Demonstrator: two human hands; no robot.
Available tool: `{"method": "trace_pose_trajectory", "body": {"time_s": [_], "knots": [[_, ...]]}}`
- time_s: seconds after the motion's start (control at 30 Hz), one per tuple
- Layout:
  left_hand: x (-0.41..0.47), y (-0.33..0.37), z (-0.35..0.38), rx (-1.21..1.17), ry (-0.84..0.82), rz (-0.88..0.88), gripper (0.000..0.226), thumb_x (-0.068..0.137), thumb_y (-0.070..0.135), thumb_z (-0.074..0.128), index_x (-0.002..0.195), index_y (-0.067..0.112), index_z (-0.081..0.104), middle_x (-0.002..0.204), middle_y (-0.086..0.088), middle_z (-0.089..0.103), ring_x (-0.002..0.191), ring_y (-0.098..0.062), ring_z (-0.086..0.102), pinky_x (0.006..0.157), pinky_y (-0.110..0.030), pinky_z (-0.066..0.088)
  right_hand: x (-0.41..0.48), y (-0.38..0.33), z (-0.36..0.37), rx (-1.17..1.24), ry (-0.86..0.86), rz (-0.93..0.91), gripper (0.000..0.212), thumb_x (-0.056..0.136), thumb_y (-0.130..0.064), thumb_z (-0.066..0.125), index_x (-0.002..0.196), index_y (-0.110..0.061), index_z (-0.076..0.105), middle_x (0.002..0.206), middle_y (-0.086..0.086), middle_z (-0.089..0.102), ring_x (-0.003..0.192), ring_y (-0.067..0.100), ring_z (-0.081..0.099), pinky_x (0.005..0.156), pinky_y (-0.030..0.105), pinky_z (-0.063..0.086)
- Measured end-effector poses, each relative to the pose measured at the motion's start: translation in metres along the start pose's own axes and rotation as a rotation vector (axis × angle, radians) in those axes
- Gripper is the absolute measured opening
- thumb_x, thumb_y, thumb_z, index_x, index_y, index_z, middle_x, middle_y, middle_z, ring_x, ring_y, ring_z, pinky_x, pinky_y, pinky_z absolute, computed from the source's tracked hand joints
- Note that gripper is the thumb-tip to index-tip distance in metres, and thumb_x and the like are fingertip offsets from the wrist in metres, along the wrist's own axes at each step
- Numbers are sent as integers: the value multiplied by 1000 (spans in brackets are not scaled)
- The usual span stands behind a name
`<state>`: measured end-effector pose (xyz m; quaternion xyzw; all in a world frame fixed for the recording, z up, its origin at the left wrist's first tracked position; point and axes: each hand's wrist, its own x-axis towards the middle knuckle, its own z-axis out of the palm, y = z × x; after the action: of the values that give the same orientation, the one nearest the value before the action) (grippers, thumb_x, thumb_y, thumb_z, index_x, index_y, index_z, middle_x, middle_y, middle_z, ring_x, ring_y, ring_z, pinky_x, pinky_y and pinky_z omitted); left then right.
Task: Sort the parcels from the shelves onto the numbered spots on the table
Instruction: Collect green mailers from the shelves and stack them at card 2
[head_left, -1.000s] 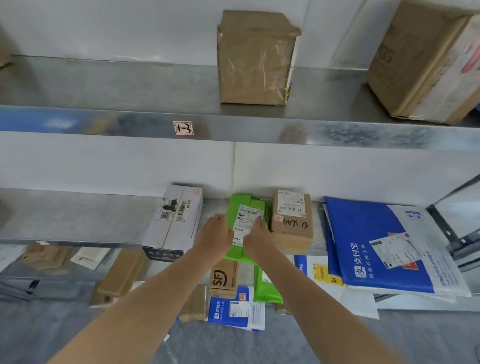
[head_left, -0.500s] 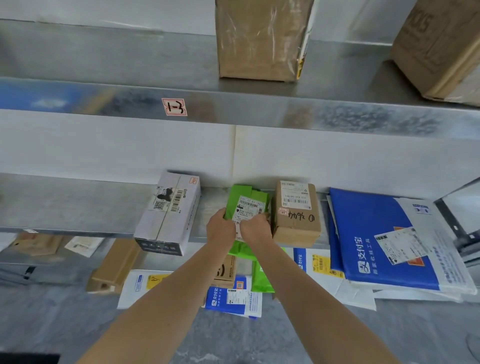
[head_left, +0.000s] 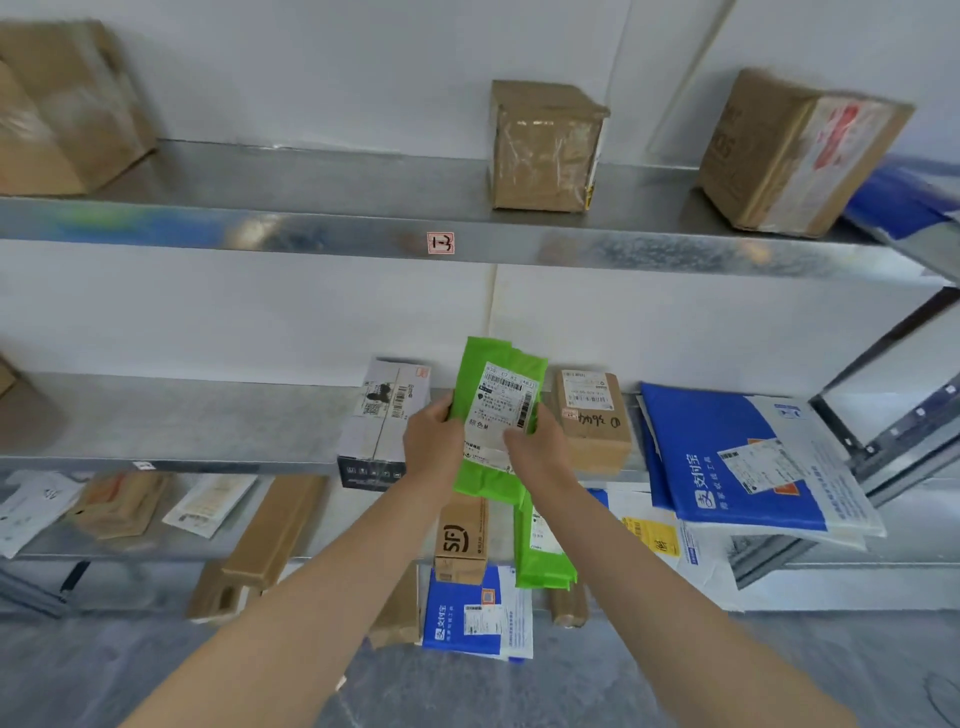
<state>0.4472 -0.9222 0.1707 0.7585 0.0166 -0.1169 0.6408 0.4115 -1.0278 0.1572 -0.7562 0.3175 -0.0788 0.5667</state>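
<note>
A flat green parcel (head_left: 496, 374) with a white shipping label stands tilted up in front of the middle shelf (head_left: 182, 426). My left hand (head_left: 434, 441) grips its left edge and my right hand (head_left: 537, 449) grips its right edge, thumbs over the label. Its lower end hangs below the shelf lip. The numbered table spots are out of view.
On the middle shelf lie a white box (head_left: 382, 421), a small brown box (head_left: 592, 421) and a blue-and-white mailer (head_left: 737, 457). The top shelf holds brown cartons (head_left: 545, 148). The bottom shelf carries an SF box (head_left: 460, 538), another green parcel (head_left: 540, 551) and several envelopes.
Both hands have closed on the green parcel and lifted it off the middle shelf toward me, tilting its top end up. The camera view has shifted upward.
</note>
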Motion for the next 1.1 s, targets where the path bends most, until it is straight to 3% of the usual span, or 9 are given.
{"method": "trace_pose_trajectory", "body": {"time_s": [0.17,0.27,0.37,0.5,0.67,0.8,0.87,0.97,1.1], "knots": [[-52,13,-25,-107,13,118,30,85,13,57,93,36,73,83,14,73,67,4,64,50,-9,46,-61,-17,-13,22,42,-194,50,84,4,43,123,-27,50,109,-4,66,96,17,62,75,29,51],[-85,15,-41,-202,-3,159,35,85,11,57,87,42,71,78,21,72,69,8,66,66,-20,56,-96,-21,-17,-19,63,-294,53,86,4,43,130,-25,50,112,-7,63,97,11,57,69,15,45],[-112,16,-64,-238,18,202,37,85,11,55,101,40,72,89,18,74,86,-2,69,78,-34,59,-124,-28,-15,-33,67,-416,54,84,5,46,130,-23,54,109,-13,64,98,6,60,71,7,47],[-152,11,-99,-285,113,248,39,88,14,55,102,49,69,98,17,73,96,-9,69,82,-38,58,-165,-29,-1,27,-31,-508,65,84,7,48,136,-31,49,125,-14,62,116,3,56,100,27,47],[-204,-5,-139,-367,264,240,43,91,5,56,107,44,67,104,10,73,92,-6,70,76,-30,59,-208,-23,21,18,-158,-546,67,85,3,50,140,-35,45,133,-14,57,123,3,52,106,36,45],[-249,-26,-171,-372,355,188,50,91,-1,51,120,36,65,110,12,72,100,-9,69,84,-35,57,-253,-11,43,43,-291,-526,67,89,-1,49,142,-41,39,137,-19,53,127,2,49,106,36,45],[-273,-38,-188,-383,435,155,53,90,-1,51,110,45,68,108,14,72,102,-9,68,87,-37,55,-275,-2,59,67,-353,-521,65,90,-2,49,142,-41,39,138,-21,52,128,0,47,107,37,44],[-314,-51,-217,-390,586,148,60,91,-4,50,100,53,66,98,24,71,97,-1,68,78,-25,56,-313,7,88,123,-456,-512,67,88,4,49,141,-37,44,136,-20,54,127,-1,48,107,35,44],[-364,-73,-273,-378,768,155,49,92,-3,51,121,35,63,106,20,70,98,3,66,79,-20,55,-379,6,130,116,-603,-559,67,85,8,49,137,-35,48,123,-26,57,114,-12,51,100,17,43]]}}
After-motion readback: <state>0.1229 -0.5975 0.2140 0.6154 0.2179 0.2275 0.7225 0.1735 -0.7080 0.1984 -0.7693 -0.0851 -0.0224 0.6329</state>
